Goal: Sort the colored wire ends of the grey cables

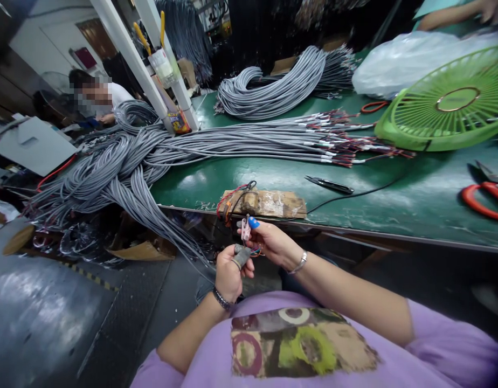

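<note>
My left hand (229, 272), a grey wrap on its thumb, pinches the end of a grey cable where thin coloured wires (255, 251) fan out. My right hand (275, 243), blue tape round the thumb tip, grips a small whitish-pink connector (246, 229) just above them. Whether the wires sit inside the connector is too small to tell. Both hands are close together in front of the bench edge. Right behind them lies a worn wooden block (275, 203), with red and black leads and orange material at its left end.
Grey cables (233, 141) with stripped ends run along the green bench (394, 199); a coil (273, 89) lies behind. Thread snips (330, 185), red-handled scissors (483, 196), a green fan (447, 102) and a plastic bag (402, 64) lie rightward. A person (95, 94) sits at far left.
</note>
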Demonstrator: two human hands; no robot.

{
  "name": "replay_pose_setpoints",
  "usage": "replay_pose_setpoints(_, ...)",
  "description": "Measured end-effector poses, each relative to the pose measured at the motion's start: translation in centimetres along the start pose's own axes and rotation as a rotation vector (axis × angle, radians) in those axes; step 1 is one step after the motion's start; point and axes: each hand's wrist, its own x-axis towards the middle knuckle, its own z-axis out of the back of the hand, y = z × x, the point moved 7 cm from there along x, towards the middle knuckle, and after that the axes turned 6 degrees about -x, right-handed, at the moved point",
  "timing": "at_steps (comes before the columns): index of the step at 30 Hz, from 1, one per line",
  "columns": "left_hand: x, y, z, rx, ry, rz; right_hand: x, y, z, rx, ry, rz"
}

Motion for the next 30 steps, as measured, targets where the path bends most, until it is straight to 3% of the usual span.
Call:
replay_pose_setpoints(7,-0.1,0.0,0.1,-0.014,-0.004,-0.001,-0.1,-0.2,-0.2,0.031,0.012,0.009)
replay_pose_setpoints(16,-0.9,-0.3,0.6,-0.041,-0.014,-0.026,-0.3,-0.8,-0.3,0.049,0.071,-0.128)
replay_pose_setpoints(23,-1.3,-0.6,0.8,-0.088,-0.068,-0.039,-0.2,0.0,-0.6,-0.007,0.098,-0.010)
replay_pose_setpoints(30,-0.6,-0.6,0.5,-0.079,-0.075,-0.038,0.2,-0.4,-0.5,0.046,0.063,-0.049)
